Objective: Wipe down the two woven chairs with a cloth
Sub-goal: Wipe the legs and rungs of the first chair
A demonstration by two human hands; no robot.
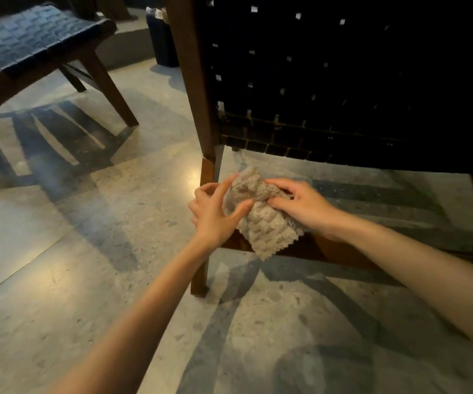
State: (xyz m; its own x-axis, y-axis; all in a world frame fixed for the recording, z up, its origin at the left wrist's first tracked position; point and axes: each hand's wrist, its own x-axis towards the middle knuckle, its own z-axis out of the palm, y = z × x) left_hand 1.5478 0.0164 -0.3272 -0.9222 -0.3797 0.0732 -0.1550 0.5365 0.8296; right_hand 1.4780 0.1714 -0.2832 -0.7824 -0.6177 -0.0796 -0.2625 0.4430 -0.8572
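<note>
1. Cloth (261,217): beige, waffle-textured, bunched, held in the air between both hands in front of the near chair's lower frame; one zigzag-cut corner hangs down
2. Left hand (215,211): thumb pressed on the cloth's left side, fingers spread and loosely curled around its edge
3. Right hand (300,203): fingers closed on the cloth's upper right fold
4. Near chair (343,81): dark woven panel in a brown wood frame, directly behind the hands; its leg (201,268) stands on the floor below the left hand
5. Second chair (30,44): upper left, well apart, woven seat visible, wood legs
6. Floor (87,251): grey speckled stone with darker bands
</note>
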